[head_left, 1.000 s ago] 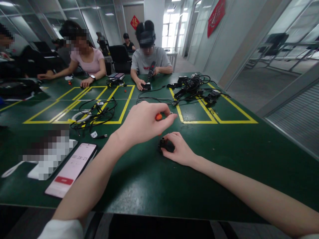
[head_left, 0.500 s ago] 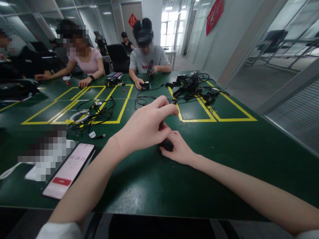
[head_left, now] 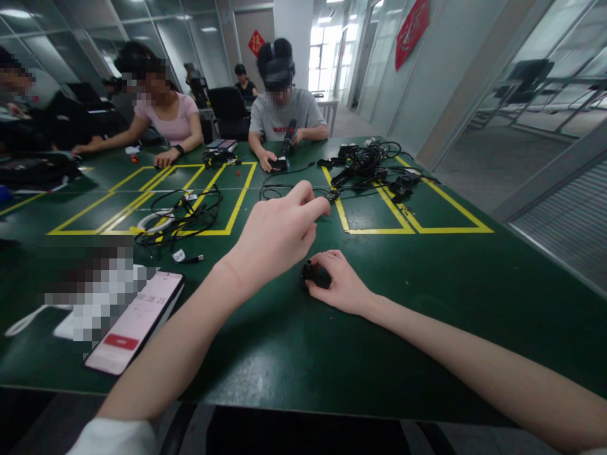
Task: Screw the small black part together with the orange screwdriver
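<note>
Black object [head_left: 308,273] is being steadied on the green table [head_left: 403,354], it seems; for this step, a firm hold is called for. At left, a phone [head_left: 137,316] is seen. Next, the left hand [head_left: 277,237] is raised with fingers curled; whether anything is held cannot be told. Just below its fingertips, the object is pinched between thumb and fingers of the right hand [head_left: 346,284].

Daylight blows out the window [head_left: 324,60] at upper centre, ceiling lights glow upper left, and there's glare on the green surface [head_left: 403,354] at lower centre; wide-angle stretch bends the edges, with soft shadow beneath the left forearm [head_left: 175,354].
</note>
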`<state>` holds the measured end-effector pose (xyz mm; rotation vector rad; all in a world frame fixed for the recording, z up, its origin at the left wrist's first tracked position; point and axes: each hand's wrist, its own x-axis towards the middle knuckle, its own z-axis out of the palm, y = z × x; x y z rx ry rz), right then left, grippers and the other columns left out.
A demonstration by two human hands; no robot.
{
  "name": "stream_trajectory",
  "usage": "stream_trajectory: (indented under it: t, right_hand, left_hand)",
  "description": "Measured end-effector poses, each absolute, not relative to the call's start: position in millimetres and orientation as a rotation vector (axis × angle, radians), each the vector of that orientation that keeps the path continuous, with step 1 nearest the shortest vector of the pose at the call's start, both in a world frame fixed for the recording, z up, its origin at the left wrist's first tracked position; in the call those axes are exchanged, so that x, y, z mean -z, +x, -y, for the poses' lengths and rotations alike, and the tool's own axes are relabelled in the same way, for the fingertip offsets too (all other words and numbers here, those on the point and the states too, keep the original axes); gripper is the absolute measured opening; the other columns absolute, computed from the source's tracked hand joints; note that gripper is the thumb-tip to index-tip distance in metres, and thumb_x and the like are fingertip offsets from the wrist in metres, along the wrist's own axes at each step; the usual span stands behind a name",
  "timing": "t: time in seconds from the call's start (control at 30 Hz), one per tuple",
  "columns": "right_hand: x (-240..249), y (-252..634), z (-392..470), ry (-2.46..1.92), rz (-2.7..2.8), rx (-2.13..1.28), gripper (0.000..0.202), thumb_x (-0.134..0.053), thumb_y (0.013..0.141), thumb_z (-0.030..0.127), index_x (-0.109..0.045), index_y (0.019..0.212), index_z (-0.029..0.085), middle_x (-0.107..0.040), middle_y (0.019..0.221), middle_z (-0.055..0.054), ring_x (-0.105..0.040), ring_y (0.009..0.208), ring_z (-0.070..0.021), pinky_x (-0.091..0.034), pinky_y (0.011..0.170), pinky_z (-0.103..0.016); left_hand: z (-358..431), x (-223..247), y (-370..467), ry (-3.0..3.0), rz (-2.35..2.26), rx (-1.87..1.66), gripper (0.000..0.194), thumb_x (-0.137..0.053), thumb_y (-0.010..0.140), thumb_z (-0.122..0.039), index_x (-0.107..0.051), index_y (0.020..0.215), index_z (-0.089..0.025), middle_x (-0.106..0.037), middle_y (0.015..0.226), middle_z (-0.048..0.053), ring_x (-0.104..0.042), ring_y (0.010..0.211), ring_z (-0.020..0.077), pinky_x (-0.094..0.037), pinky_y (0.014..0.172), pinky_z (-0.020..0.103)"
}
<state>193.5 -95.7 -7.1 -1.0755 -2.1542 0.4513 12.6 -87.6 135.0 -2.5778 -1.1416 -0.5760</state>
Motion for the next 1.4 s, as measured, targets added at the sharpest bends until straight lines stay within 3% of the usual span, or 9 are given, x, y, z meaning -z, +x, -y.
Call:
stream_trajectory:
  t: [0.17, 0.27, 0.43, 0.53, 0.63, 0.8, 1.13, 1.3, 1.4]
  right_hand:
    - [10.0, 193.1, 94.4, -1.068, 2.154, -0.432, 0.017, -0.067, 0.079, 0.023, -0.053, 0.088, 0.024, -0.071, 0.085, -0.003, -0.067, 0.084, -0.0261, -0.048, 0.088, -0.043]
    - [11.5, 192.8, 93.5, -1.069, 2.158, -0.437, 0.016, -0.067, 0.080, 0.024, -0.053, 0.088, 0.024, -0.070, 0.084, -0.003, -0.067, 0.082, -0.0259, -0.047, 0.088, -0.043]
    - [10.4, 192.3, 93.7, -1.063, 2.155, -0.443, 0.016, -0.066, 0.080, 0.022, -0.052, 0.087, 0.024, -0.070, 0.085, -0.003, -0.067, 0.084, -0.0256, -0.047, 0.089, -0.044]
    - [8.9, 192.1, 94.4, -1.067, 2.159, -0.440, 0.017, -0.067, 0.080, 0.021, -0.052, 0.088, 0.025, -0.070, 0.085, -0.003, -0.067, 0.083, -0.0251, -0.048, 0.089, -0.043]
    - [8.2, 191.9, 94.7, -1.065, 2.159, -0.425, 0.017, -0.067, 0.080, 0.021, -0.052, 0.088, 0.025, -0.071, 0.085, -0.003, -0.068, 0.083, -0.0254, -0.049, 0.089, -0.044]
    - [9.1, 191.3, 94.4, -1.073, 2.155, -0.415, 0.018, -0.068, 0.079, 0.020, -0.053, 0.090, 0.025, -0.072, 0.087, -0.003, -0.069, 0.084, -0.0265, -0.049, 0.089, -0.044]
    - [9.6, 190.8, 93.4, -1.072, 2.158, -0.431, 0.017, -0.068, 0.081, 0.021, -0.055, 0.090, 0.024, -0.072, 0.087, -0.004, -0.069, 0.086, -0.0264, -0.049, 0.091, -0.045]
    - [9.2, 190.7, 93.2, -1.081, 2.160, -0.440, 0.016, -0.069, 0.080, 0.023, -0.055, 0.089, 0.024, -0.071, 0.085, -0.003, -0.068, 0.084, -0.0259, -0.049, 0.090, -0.045]
    - [9.6, 190.9, 93.2, -1.078, 2.161, -0.431, 0.017, -0.068, 0.081, 0.023, -0.055, 0.090, 0.024, -0.072, 0.086, -0.003, -0.068, 0.085, -0.0260, -0.049, 0.090, -0.045]
  left_hand:
    - [89.3, -134.6, 16.0, -2.597, 1.132, 0.554, 0.024, -0.055, 0.094, -0.020, -0.071, 0.112, -0.019, -0.067, 0.105, 0.008, -0.066, 0.084, 0.0208, -0.048, 0.068, 0.031]
    - [90.5, -135.1, 17.2, -2.639, 1.023, 0.571, 0.023, -0.055, 0.089, -0.015, -0.072, 0.106, -0.017, -0.067, 0.105, 0.009, -0.065, 0.094, 0.0231, -0.051, 0.076, 0.032]
    - [87.8, -130.6, 17.0, -2.602, 1.058, 0.611, 0.054, -0.047, 0.090, -0.007, -0.062, 0.140, -0.024, -0.066, 0.119, 0.007, -0.066, 0.087, 0.0178, -0.048, 0.068, 0.028]
    - [85.7, -129.8, 15.4, -2.567, 1.103, 0.607, 0.056, -0.049, 0.093, -0.011, -0.058, 0.146, -0.027, -0.069, 0.118, 0.005, -0.068, 0.084, 0.0173, -0.046, 0.066, 0.027]
    - [83.3, -130.5, 14.1, -2.566, 1.109, 0.616, 0.048, -0.051, 0.095, -0.014, -0.064, 0.139, -0.026, -0.072, 0.111, 0.005, -0.068, 0.084, 0.0189, -0.047, 0.068, 0.029]
    - [75.7, -129.4, 12.7, -2.608, 0.912, 0.673, 0.028, -0.054, 0.090, -0.015, -0.075, 0.109, -0.017, -0.070, 0.100, 0.009, -0.065, 0.095, 0.0237, -0.050, 0.081, 0.035]
    - [71.7, -119.6, 13.6, -2.592, 0.999, 0.778, 0.035, -0.047, 0.099, -0.017, -0.071, 0.124, -0.023, -0.072, 0.113, 0.006, -0.067, 0.083, 0.0158, -0.044, 0.064, 0.026]
    - [73.6, -127.4, 10.7, -2.665, 0.970, 0.841, 0.028, -0.055, 0.093, -0.020, -0.076, 0.111, -0.019, -0.074, 0.089, 0.005, -0.066, 0.079, 0.0179, -0.049, 0.073, 0.030]
    - [71.7, -128.5, 9.9, -2.680, 0.876, 0.834, 0.034, -0.052, 0.090, -0.013, -0.078, 0.113, -0.017, -0.074, 0.090, 0.007, -0.066, 0.090, 0.0222, -0.053, 0.085, 0.036]
